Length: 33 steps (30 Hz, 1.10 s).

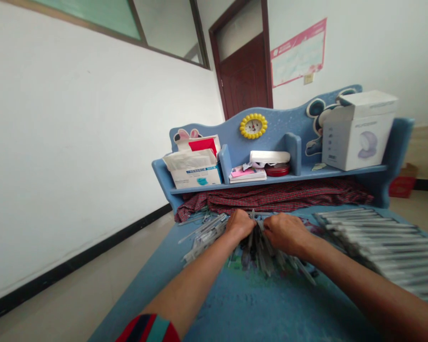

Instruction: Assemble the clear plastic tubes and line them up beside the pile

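Note:
Both my hands work at a loose heap of slim, clear and dark pen pieces (266, 259) in the middle of the blue desk. My left hand (240, 224) has its fingers curled together at the heap's far end, with a thin pen piece standing up at the fingertips. Close by on the right, my right hand (284, 232) is closed, its fingertips down among the pieces; what it grips is hidden. Beside my left hand lies a pile of clear pen barrels (206, 236). To the right, many grey, clear pens (388, 244) lie stacked side by side.
Behind the heap, a checked red cloth (264, 198) is bunched under a blue shelf (296, 176). The shelf carries a mask box (199, 176), a stack of papers (248, 175), a round red tin (277, 169) and a white carton (358, 130). A white wall (74, 118) stands left.

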{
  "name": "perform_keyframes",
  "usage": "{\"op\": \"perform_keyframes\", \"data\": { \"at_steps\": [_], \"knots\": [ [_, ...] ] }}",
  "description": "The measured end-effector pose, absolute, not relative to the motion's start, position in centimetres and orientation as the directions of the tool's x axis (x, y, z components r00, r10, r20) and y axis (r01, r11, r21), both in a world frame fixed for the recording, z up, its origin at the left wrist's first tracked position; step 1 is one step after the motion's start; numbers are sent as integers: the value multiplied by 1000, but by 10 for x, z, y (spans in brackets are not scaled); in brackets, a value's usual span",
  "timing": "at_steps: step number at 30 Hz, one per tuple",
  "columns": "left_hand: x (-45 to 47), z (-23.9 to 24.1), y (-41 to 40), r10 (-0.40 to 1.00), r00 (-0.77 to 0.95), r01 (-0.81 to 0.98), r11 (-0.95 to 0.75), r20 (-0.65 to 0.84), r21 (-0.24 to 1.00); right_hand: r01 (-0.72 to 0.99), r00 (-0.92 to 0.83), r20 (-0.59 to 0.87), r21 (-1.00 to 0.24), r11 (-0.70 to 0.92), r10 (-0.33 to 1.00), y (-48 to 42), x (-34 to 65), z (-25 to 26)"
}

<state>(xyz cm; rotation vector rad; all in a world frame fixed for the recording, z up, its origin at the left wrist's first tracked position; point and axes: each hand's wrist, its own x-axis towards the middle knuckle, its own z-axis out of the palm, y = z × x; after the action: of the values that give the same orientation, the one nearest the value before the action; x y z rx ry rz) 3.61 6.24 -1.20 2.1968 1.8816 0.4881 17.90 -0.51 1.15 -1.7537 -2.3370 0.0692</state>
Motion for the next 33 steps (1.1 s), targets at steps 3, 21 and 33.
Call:
{"op": "perform_keyframes", "data": {
  "at_steps": [3,21,33],
  "knots": [
    [31,-11,51,961,195,858,-264,196,440,929,-222,173,-261,262,960,-1,181,9],
    [25,3,9,812,409,529,-583,417,617,4,-68,237,-971,237,969,7,171,1],
    [2,-2,7,922,381,393,-226,66,891,-162,46,208,-964,213,977,9,179,2]
  ]
}}
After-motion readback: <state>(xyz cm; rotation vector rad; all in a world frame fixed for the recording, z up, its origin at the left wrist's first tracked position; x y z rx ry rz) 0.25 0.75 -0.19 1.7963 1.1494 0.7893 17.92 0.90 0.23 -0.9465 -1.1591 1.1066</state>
